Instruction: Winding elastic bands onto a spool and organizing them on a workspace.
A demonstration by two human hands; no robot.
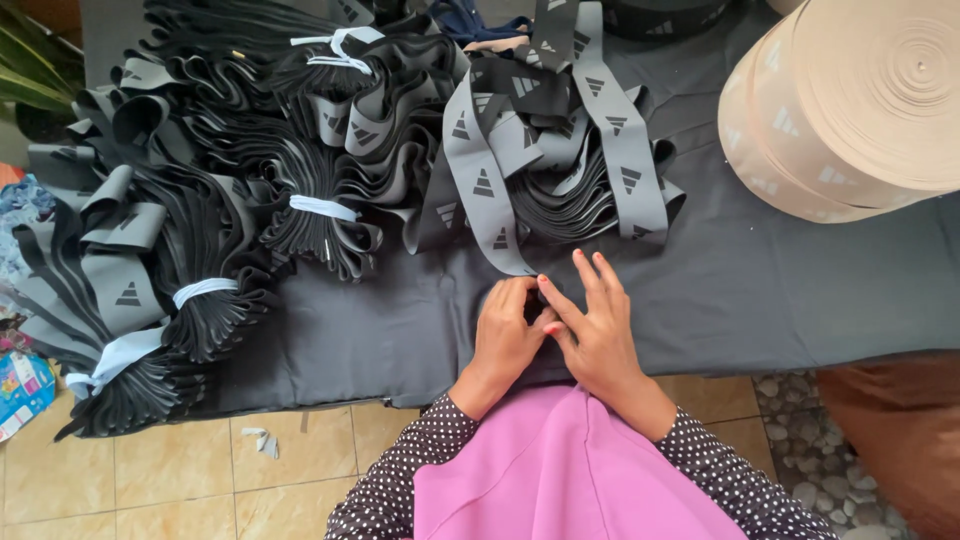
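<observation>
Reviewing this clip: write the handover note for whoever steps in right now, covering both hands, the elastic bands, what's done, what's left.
Left hand and right hand: together at the near edge of the dark cloth, pinching the end of a grey elastic strip that runs up to the loose pile.
Done: several tied bundles lie at left, bound with pale ties.
Left: the loose pile is untied. A beige elastic roll sits at right, untouched.

On the table (780,290), tied bundles (210,290) lay at nine o'clock of the loose straps (560,150), the roll (850,100) at three o'clock.
</observation>
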